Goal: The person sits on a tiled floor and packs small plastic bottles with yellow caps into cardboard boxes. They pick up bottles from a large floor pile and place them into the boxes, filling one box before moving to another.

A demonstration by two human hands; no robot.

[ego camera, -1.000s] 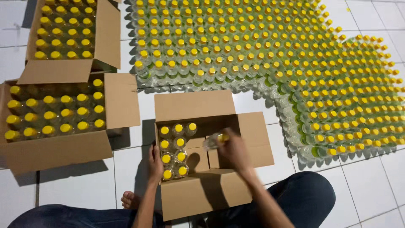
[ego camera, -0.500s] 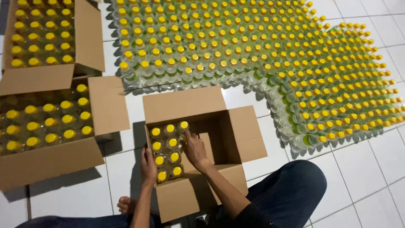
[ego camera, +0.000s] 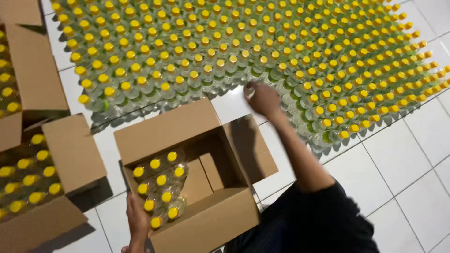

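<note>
Head view, person seated on white tile floor point(ego camera: 398, 154). Biggest thing: field of clear bottles w/ yellow caps point(ego camera: 262, 51), standing upright in tight rows, covering upper part of floor from left to right edge. Next: open cardboard box point(ego camera: 197, 187) just in front of person, flaps out, left third filled w/ packed bottles point(ego camera: 159, 187), caps up, three columns; right part of box bare cardboard. Filled box point(ego camera: 42, 187) at left, flap folded toward centre box, yellow caps showing inside; another box point(ego camera: 28, 70) above it, mostly cut off by frame edge. Dark trouser leg point(ego camera: 304, 220) at lower right, beside centre box.

Right hand point(ego camera: 262, 99) stretched out past far flap to near edge of bottle field, fingers curled, at or touching a bottle in front row; blurred, can't tell if it grips anything. Left hand point(ego camera: 138, 218) on near-left rim of centre box, fingers laid flat against cardboard, just beside packed bottles, nothing held in it. Hands well apart
</note>
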